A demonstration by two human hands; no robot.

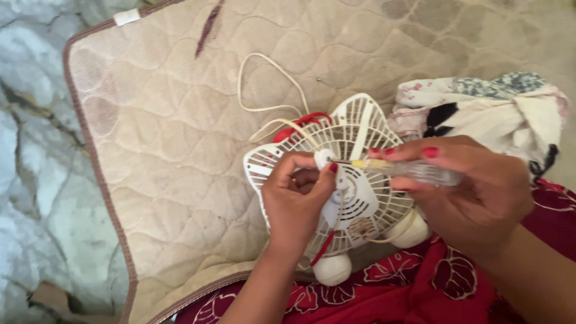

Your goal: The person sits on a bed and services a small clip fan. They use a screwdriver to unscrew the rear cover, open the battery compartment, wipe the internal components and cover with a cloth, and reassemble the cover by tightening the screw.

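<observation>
A small white fan with a star-shaped grille (354,129) lies on a beige quilted mat (174,120), its round white feet toward me. My left hand (295,201) grips the fan at the middle of the grille, thumb beside the hub. My right hand (474,192) holds a screwdriver with a clear handle (414,172); its metal tip touches the white hub near my left thumb. A red part shows behind the grille's upper edge (300,122). A cream power cord (264,90) loops away over the mat.
A bundled patterned cloth (498,108) lies on the mat to the right of the fan. My lap is covered by red floral fabric (432,282). Grey marbled floor (36,150) lies left of the mat's brown edge. A small screw (320,78) rests on the mat.
</observation>
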